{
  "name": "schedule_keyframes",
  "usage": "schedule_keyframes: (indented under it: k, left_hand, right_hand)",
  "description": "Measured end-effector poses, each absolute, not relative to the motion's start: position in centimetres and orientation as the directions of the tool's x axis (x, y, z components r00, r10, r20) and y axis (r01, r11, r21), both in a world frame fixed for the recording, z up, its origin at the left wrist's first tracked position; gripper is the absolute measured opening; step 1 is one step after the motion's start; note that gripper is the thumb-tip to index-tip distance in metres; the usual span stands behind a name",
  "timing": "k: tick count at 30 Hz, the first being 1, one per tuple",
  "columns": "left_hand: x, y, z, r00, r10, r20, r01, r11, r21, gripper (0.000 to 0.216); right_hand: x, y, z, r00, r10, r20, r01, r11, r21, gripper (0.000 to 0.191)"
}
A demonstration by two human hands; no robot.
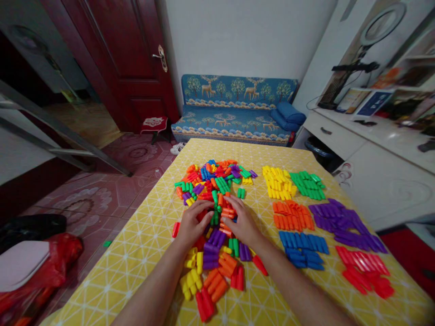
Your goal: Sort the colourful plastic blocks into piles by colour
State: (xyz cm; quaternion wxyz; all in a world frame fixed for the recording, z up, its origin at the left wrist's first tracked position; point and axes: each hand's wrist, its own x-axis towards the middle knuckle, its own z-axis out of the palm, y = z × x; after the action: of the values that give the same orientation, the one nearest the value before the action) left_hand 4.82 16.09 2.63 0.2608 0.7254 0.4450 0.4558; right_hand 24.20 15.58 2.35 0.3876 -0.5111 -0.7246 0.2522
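My left hand [196, 222] rests at the left side of a loose heap of coloured plastic bullet-shaped pieces, its fingers curved and its thumb apart over some red ones. On the opposite side, my right hand [243, 222] curves beside orange pieces [228, 212], thumb and fingers apart; no firm grip shows. Between both hands lie green pieces [215, 218]. Closer to me are purple pieces [212, 249], orange pieces [215, 284], yellow pieces [190, 281] and red pieces [205, 304]. The mixed far part of the heap [214, 174] spreads beyond my hands. My fingertips are partly hidden among the pieces.
On the right of the yellow-clothed table [142, 258] lie single-colour groups: yellow [278, 183], green [308, 184], orange [293, 215], purple [340, 222], blue [303, 249] and red [365, 268]. A blue sofa [231, 113] stands behind; a white cabinet [384, 176] is at right.
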Motion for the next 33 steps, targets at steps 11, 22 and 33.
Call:
schedule_keyframes:
  k: [11, 22, 33]
  left_hand:
    - [3.7, 18.1, 6.5, 0.499, 0.811, 0.306, 0.513, -0.560, 0.650, 0.024]
    - [6.1, 18.0, 5.6, 0.743, 0.643, 0.187, 0.475, -0.703, 0.530, 0.075]
    - [5.2, 18.6, 5.9, 0.380, 0.869, 0.316, 0.564, -0.488, 0.666, 0.025]
  right_hand:
    - [27.4, 7.4, 1.8, -0.111, 0.954, 0.277, 0.714, 0.270, -0.645, 0.060]
    - [21.9, 6.0, -0.9, -0.039, 0.953, 0.299, 0.644, 0.253, -0.722, 0.083]
    - [21.0, 7.9, -0.7, 0.090, 0.951, 0.297, 0.303, 0.258, -0.917, 0.048]
